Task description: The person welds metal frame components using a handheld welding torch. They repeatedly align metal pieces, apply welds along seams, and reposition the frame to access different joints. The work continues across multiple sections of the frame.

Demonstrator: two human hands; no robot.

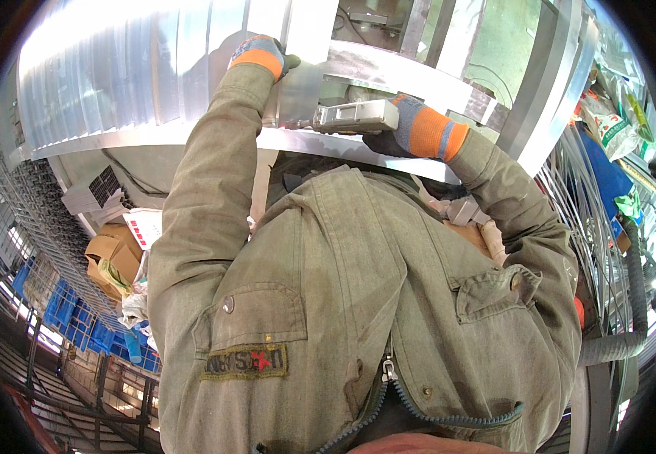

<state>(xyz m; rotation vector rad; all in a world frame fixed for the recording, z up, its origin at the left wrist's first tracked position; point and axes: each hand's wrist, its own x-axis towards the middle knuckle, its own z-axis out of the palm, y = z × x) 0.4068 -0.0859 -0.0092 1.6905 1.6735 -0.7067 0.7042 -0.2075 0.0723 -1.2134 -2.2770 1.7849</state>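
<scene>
My left hand [258, 54], in a grey and orange knitted glove, rests on the shiny metal panels [169, 76], beside a raised strip. Its thumb sticks out to the right, apart from the other fingers, which are partly hidden behind the cuff. Gloved alike, my right hand [417, 127] is closed round the back end of a silver, boxy power tool [356, 116]. The tool's narrow nose points left, to the panels' near edge, just above a long metal rail [297, 141]. Whether its tip touches the metal I cannot tell.
An open metal frame [411, 66] with crossbars lies beyond the tool. Thin metal rods [570, 204] and bags [614, 129] crowd the right side. On the left are a cardboard box [116, 253], wire mesh [36, 219] and blue crates [78, 325]. A thick hose [612, 348] runs at lower right.
</scene>
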